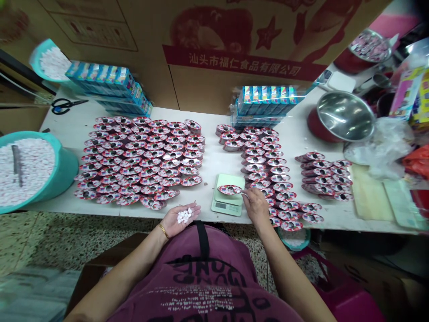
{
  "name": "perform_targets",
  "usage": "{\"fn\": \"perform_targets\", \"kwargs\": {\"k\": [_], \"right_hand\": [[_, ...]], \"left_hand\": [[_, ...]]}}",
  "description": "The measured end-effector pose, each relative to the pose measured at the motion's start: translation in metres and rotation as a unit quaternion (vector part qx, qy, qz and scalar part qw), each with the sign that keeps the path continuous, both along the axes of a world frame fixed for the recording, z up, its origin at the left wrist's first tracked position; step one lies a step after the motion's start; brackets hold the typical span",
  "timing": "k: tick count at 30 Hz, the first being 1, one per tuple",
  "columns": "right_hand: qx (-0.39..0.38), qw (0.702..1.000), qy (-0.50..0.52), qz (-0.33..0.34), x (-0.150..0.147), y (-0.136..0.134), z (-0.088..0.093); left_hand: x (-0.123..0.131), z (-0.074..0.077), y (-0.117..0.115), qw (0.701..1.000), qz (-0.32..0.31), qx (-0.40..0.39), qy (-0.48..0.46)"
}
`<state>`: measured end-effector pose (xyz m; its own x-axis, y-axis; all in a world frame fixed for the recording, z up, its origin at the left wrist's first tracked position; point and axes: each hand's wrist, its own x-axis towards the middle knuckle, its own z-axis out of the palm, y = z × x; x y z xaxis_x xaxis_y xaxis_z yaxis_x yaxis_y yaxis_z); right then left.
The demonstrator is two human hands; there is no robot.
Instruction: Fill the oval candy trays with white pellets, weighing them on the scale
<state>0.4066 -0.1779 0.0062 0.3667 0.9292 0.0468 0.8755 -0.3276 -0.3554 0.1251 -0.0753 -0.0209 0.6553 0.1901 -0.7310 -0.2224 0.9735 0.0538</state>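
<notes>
My left hand (pixel 179 220) lies palm up near the table's front edge, fingers stretched out, holding several small white candies (pixel 184 216). A small pale green kitchen scale (pixel 226 208) stands on the table with one oval-topped, red-and-white pack (pixel 229 189) on it. My right hand (pixel 256 203) is at the right side of that pack, with thumb and fingers pinched together at its edge. A tiny white bit shows at the fingertips, too small to name. Many similar packs (pixel 137 163) stand in tight rows left of the scale, and more packs (pixel 282 178) stand to its right.
A teal tub (pixel 65 163) of white pieces stands at the left. Scissors (pixel 63 106) lie behind it. Blue boxes (pixel 100 80) and more blue boxes (pixel 264 103) stand before a large carton (pixel 201 89). A metal bowl (pixel 345 116) and plastic bags (pixel 382 138) are at the right.
</notes>
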Motion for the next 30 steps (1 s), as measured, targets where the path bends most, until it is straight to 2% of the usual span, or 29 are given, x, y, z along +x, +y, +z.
{"fn": "perform_targets", "kwargs": {"k": [10,17,23,30], "right_hand": [[-0.009,0.999,-0.007,0.03,-0.012,0.024,0.005],[-0.042,0.997,-0.051,0.045,-0.002,0.018,0.016],[-0.048,0.996,-0.064,0.045,-0.008,0.019,0.008],[-0.004,0.999,0.009,0.05,-0.012,0.033,0.003]], "left_hand": [[0.0,-0.002,0.002,1.0,0.004,0.005,-0.013],[-0.003,0.0,0.004,1.0,0.016,0.006,-0.015],[0.0,0.002,0.003,1.0,0.01,0.001,-0.013],[0.001,0.002,0.001,1.0,0.002,0.004,-0.026]]}}
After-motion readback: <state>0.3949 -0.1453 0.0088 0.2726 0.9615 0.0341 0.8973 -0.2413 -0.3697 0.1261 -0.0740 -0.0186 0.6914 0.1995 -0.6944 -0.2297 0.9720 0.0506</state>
